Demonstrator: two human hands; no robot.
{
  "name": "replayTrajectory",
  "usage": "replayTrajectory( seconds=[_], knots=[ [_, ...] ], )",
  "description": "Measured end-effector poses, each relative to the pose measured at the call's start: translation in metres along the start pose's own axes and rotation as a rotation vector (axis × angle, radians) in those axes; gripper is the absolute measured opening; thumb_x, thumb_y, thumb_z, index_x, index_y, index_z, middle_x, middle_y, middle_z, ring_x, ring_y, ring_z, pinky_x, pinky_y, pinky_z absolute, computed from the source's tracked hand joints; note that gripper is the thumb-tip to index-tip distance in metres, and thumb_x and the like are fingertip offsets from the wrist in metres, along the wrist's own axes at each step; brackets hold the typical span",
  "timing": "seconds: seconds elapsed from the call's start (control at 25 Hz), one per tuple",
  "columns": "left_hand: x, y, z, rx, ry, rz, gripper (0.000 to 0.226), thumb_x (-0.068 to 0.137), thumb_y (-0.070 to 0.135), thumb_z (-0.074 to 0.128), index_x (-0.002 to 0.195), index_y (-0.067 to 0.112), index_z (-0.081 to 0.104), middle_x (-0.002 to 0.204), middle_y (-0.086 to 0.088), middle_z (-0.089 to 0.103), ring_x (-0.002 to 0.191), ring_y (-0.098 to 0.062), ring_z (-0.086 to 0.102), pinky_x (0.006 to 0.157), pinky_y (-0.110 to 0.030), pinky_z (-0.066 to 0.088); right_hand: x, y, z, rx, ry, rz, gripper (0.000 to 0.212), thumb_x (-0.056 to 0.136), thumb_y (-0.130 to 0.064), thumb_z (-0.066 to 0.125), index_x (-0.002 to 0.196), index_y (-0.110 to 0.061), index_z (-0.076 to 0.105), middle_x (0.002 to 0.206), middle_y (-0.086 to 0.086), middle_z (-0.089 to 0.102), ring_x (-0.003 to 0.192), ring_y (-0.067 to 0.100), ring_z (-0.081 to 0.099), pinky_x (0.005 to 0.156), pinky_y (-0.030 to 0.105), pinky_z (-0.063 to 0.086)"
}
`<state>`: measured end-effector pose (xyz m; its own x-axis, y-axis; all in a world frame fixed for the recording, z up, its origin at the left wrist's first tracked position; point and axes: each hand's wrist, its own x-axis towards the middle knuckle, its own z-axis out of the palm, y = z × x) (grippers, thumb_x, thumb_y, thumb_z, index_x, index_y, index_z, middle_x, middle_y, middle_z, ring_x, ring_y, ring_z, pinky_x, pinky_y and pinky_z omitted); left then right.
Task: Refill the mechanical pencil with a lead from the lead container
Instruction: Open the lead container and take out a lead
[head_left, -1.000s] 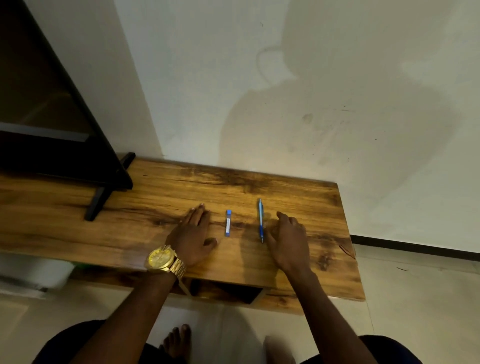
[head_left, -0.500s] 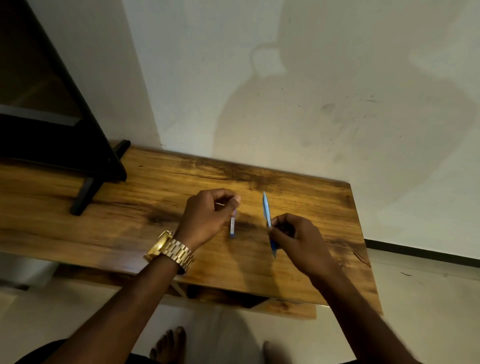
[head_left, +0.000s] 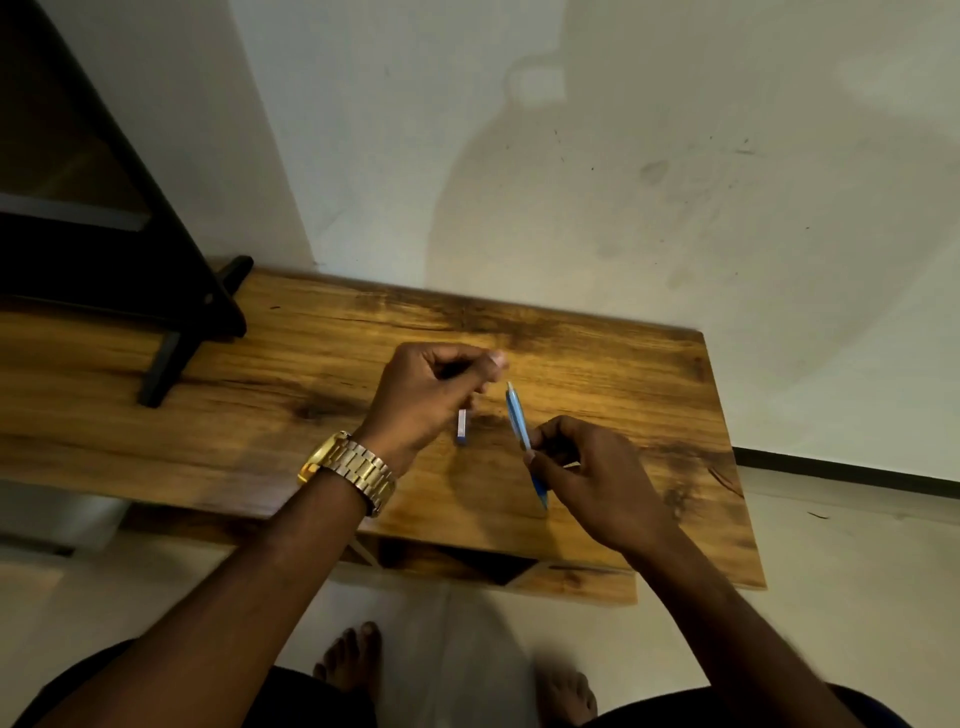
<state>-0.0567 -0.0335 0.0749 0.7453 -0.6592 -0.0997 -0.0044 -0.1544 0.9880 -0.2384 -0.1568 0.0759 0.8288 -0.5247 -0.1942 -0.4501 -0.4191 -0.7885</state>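
A blue mechanical pencil (head_left: 517, 415) is lifted off the wooden table (head_left: 311, 374), pinched near its middle by my right hand (head_left: 592, 478); one end points away from me and the other sticks out below the fingers. My left hand (head_left: 426, 395), which wears a gold watch, hovers just left of the pencil's far end. Its fingertips are pressed together and I see nothing between them, though they are blurred. The small blue-and-white lead container (head_left: 462, 427) lies on the table under my left hand, its far part hidden by the hand.
A black stand with a slanted leg (head_left: 171, 358) sits on the table's left part, below a dark panel. A white wall runs right behind the table. The table's right edge (head_left: 727, 441) and front edge are close, with floor and bare feet (head_left: 348, 660) below.
My right hand has picked the pencil up from the table and tilted it. My left hand went from flat on the table to raised with pinched fingers, close to the pencil's far end.
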Motion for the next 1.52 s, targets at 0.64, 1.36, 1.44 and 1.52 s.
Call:
replayTrajectory(
  seconds=[0.64,1.36,1.44,1.52],
  knots=[
    [0.023,-0.023,-0.044,0.964,0.233,-0.125,0.033,0.085,0.042,0.091,0.090,0.010,0.085,0.094,-0.007,0.083,0.102,-0.024,0.075,0.092,-0.040,0.060,0.010,0.006,-0.008,0.161,0.020,0.051,0.005,0.102,-0.019,0.075,0.107,-0.022,0.077,0.094,-0.003,0.081,0.088,0.012,0.080,0.084,0.032,0.067],
    [0.032,-0.011,-0.041,-0.018,-0.105,-0.158,0.010,0.092,0.024,0.084,0.096,0.015,0.084,0.085,0.000,0.084,0.079,-0.011,0.077,0.071,-0.024,0.065,0.017,0.008,0.008,-0.053,-0.058,-0.055,0.011,0.100,-0.021,0.078,0.110,-0.019,0.078,0.094,-0.014,0.076,0.090,0.000,0.073,0.073,0.007,0.052],
    [0.038,-0.013,-0.059,0.068,0.052,-0.130,0.014,0.087,0.028,0.088,0.095,0.017,0.085,0.084,0.002,0.084,0.077,-0.010,0.078,0.066,-0.018,0.063,0.017,0.009,0.006,-0.014,-0.053,-0.030,0.008,0.100,-0.021,0.078,0.108,-0.020,0.078,0.096,-0.010,0.078,0.090,0.004,0.075,0.076,0.013,0.054],
    [0.042,-0.024,-0.069,0.466,0.212,-0.037,0.013,0.087,0.029,0.091,0.093,0.018,0.086,0.081,0.005,0.082,0.064,-0.010,0.077,0.061,-0.011,0.057,0.017,0.010,0.002,0.072,-0.007,0.002,0.005,0.100,-0.020,0.078,0.103,-0.024,0.077,0.092,-0.007,0.080,0.086,0.007,0.078,0.078,0.021,0.060]
  ],
)
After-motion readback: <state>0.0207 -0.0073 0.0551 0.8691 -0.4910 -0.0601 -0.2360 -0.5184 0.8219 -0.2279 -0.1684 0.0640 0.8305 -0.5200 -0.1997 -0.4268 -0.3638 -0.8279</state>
